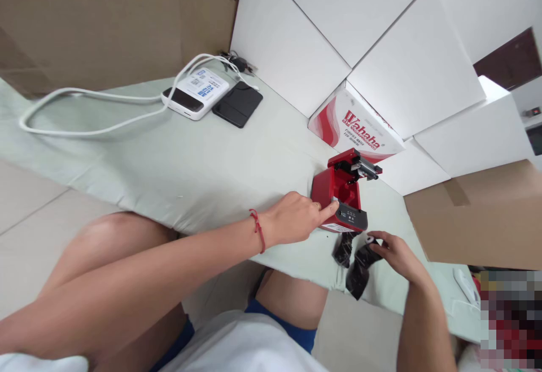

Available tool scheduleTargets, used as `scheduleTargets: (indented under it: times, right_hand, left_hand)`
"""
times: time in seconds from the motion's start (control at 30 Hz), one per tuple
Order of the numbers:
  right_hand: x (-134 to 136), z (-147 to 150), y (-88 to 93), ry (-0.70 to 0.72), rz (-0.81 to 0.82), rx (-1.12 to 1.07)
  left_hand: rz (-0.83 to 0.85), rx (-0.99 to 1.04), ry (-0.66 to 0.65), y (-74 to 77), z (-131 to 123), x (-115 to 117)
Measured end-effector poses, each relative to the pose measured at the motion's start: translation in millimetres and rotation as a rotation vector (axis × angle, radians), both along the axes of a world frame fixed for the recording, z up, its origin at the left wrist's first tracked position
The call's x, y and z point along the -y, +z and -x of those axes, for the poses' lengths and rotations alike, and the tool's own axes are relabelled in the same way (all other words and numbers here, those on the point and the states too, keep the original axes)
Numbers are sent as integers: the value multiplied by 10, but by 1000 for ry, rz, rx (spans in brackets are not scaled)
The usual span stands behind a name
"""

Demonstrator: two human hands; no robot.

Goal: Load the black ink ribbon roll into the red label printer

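A small red label printer (pixel 325 191) with a dark front panel stands on the cloth, its lid (pixel 353 160) raised and its red inside showing. My left hand (pixel 294 217) is at the printer's near left corner, with the index finger stretched onto the edge of the panel. The other fingers are bent against the printer's side and partly hidden. From below the panel, a shiny black strip (pixel 359 270) trails down in loose folds over the table edge. My right hand (pixel 393 250) pinches it near a small white ring-shaped part; the fingertips are partly hidden.
A white power bank (pixel 197 92) with a looped white cable (pixel 84 129) lies at the back left beside a black phone (pixel 238 105). Behind the printer stands a Wahaha carton (pixel 358 121) among white boxes. Brown cardboard boxes (pixel 478 217) stand right and left.
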State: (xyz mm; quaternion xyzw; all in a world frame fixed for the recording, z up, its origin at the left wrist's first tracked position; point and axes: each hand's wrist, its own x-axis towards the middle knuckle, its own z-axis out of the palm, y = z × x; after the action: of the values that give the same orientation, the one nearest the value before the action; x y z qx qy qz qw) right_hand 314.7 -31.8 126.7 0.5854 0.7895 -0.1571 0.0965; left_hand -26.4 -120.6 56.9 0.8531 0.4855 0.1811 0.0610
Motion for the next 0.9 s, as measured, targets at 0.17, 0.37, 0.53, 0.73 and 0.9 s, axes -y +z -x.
scheduleTargets:
  times: [0.17, 0.37, 0.53, 0.73, 0.9]
  right_hand:
    - [181, 224, 844, 207, 60, -112]
    - [-51, 1110, 589, 437, -246, -175]
    - [-363, 1489, 213, 486, -130, -83]
    - [-573, 1658, 158, 451, 83, -84]
    - [-593, 1663, 109, 476, 124, -111]
  left_hand:
    - [13, -18, -13, 15, -9, -9]
    - [12, -31, -7, -7, -9, -8]
    - [1, -37, -7, -39, -4, 3]
    - [-5, -25, -22, -25, -17, 2]
    - [-21, -3, -17, -21, -11, 4]
